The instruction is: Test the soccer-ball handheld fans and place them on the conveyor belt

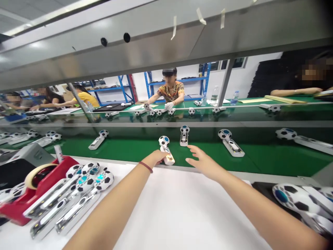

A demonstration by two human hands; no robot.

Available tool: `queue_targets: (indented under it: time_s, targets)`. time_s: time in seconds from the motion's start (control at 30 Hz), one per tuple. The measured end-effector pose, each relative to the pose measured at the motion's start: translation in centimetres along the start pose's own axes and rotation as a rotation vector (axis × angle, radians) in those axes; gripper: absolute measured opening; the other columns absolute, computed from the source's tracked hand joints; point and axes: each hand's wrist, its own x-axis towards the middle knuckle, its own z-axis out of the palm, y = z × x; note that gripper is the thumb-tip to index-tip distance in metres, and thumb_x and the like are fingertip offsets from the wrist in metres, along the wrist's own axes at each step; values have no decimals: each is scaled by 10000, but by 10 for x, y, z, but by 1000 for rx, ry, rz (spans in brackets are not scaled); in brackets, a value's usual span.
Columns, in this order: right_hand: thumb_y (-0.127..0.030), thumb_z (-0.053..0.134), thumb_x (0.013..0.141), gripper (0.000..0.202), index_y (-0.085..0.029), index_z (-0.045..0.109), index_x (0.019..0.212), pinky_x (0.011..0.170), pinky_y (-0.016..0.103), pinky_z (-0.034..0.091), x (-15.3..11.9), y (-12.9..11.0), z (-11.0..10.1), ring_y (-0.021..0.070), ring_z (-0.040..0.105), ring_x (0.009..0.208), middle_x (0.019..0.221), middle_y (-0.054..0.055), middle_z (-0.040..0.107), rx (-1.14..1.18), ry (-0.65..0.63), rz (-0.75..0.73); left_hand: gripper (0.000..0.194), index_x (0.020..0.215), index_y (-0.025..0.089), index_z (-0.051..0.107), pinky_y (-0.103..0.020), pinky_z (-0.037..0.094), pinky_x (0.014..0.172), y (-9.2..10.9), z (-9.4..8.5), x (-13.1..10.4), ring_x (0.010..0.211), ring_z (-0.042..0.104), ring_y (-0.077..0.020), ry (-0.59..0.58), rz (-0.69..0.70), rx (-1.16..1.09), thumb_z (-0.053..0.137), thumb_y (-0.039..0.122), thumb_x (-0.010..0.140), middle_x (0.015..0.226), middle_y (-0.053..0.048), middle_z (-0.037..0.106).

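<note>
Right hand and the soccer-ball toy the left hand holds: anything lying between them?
Nothing. In the head view, only bare green belt and the white table's edge separate the open right hand from the soccer-ball toy in the left hand.

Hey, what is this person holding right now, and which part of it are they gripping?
The left hand grips a white handheld gadget with a football-patterned round head by its handle end, at the green conveyor belt's near edge. The right hand is open, holding nothing.
</note>
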Motion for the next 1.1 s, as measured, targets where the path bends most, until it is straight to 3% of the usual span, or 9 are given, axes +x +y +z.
queue_targets:
  time_s: [0.1, 0.23, 0.37, 0.5, 0.57, 0.67, 0.77, 0.93, 1.1]
  targets:
    - [-351, 590, 738, 601, -258, 390, 1297, 919, 424, 409, -5, 3, 26, 275, 424, 1192, 1320, 116, 397, 40, -23, 37, 244, 1011, 118, 552, -327, 513, 689, 6, 19, -4, 801, 582, -157, -32, 17, -122, 530, 306, 857, 963, -61, 584]
    - [-383, 536, 781, 685, -251, 230, 1380, 938, 411, 398, -15, -1, 31, 252, 461, 1160, 1362, 127, 340, 109, 28, 40, 209, 917, 94, 573, -331, 514, 722, 6, 38, -41, 797, 603, -165, -266, 144, -358, 562, 285, 833, 898, -75, 615]
    - [-404, 422, 858, 636, -330, 107, 1406, 964, 386, 384, -34, -7, 16, 204, 453, 1180, 1431, 60, 262, 181, 50, -37, 339, 965, 145, 508, -393, 521, 729, -20, 63, -98, 799, 625, -214, -462, 213, -537, 665, 338, 734, 946, -87, 612]
    - [-376, 408, 884, 509, -343, 253, 1367, 1072, 393, 223, -56, -3, 9, 189, 295, 1293, 1414, 2, 309, 159, 41, -192, 508, 1059, 168, 420, -327, 525, 587, -50, 82, -137, 762, 629, -216, -605, 172, -528, 696, 394, 696, 994, -99, 572]
    - [-396, 437, 873, 470, -328, 318, 1322, 1024, 415, 294, -65, -2, 10, 212, 401, 1210, 1347, 31, 385, 188, 29, -167, 546, 1086, 161, 395, -277, 506, 552, -59, 87, -145, 738, 615, -185, -635, 192, -481, 686, 416, 701, 1010, -105, 554]
    - [-411, 544, 812, 524, -283, 298, 1257, 847, 370, 446, -73, -6, 12, 194, 563, 959, 1145, 50, 529, 422, 21, -79, 549, 1112, 165, 365, -252, 484, 549, -62, 89, -148, 798, 596, -189, -592, 280, -396, 650, 440, 732, 1069, -122, 533]
    - [-355, 597, 779, 477, -252, 340, 1167, 763, 303, 467, -75, -11, 13, 164, 576, 859, 990, 20, 587, 575, 25, -55, 557, 1156, 187, 327, -288, 495, 630, -59, 88, -149, 963, 566, -246, -586, 317, -389, 636, 418, 754, 1145, -131, 511]
    - [-349, 582, 797, 398, -265, 379, 1128, 731, 291, 469, -76, -9, 20, 157, 571, 845, 962, 7, 586, 630, 59, -34, 527, 1205, 211, 290, -398, 442, 866, -59, 94, -151, 1106, 496, -265, -600, 296, -428, 581, 398, 807, 1183, -115, 497]
    - [-369, 606, 786, 426, -285, 356, 1121, 745, 347, 482, -81, -5, 24, 181, 588, 841, 967, 5, 572, 665, 15, -6, 569, 1194, 215, 291, -430, 439, 851, -63, 99, -152, 1001, 543, -264, -612, 276, -507, 619, 412, 773, 1101, -101, 509]
